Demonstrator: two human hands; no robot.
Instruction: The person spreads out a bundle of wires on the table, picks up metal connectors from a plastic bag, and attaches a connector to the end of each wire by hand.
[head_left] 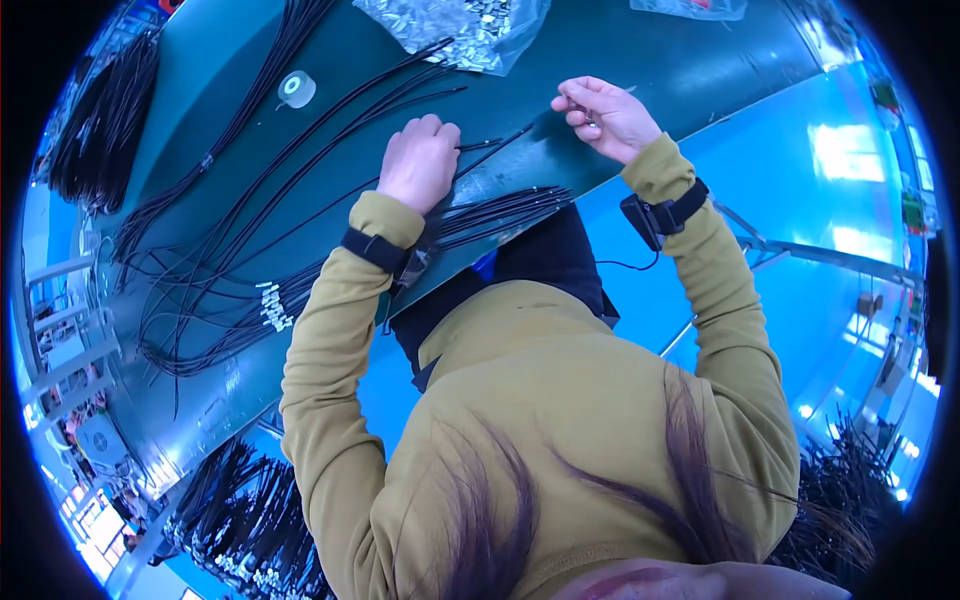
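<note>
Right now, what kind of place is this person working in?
It looks like a factory or workshop bench for putting cables together. Lots of black cables lie across a green worktable, a clear bag of small metal parts sits nearby, and more cable bundles wait at the side.

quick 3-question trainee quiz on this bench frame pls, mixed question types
1. True or false: the left hand lies closed on black cables on the green table.
2. The right hand pinches: A) a tape roll B) something small, too tiny to identify C) scissors.
3. Fill in: the white tape roll lies to the person's ____ of both hands.

Key: 1 true; 2 B; 3 left.
</note>
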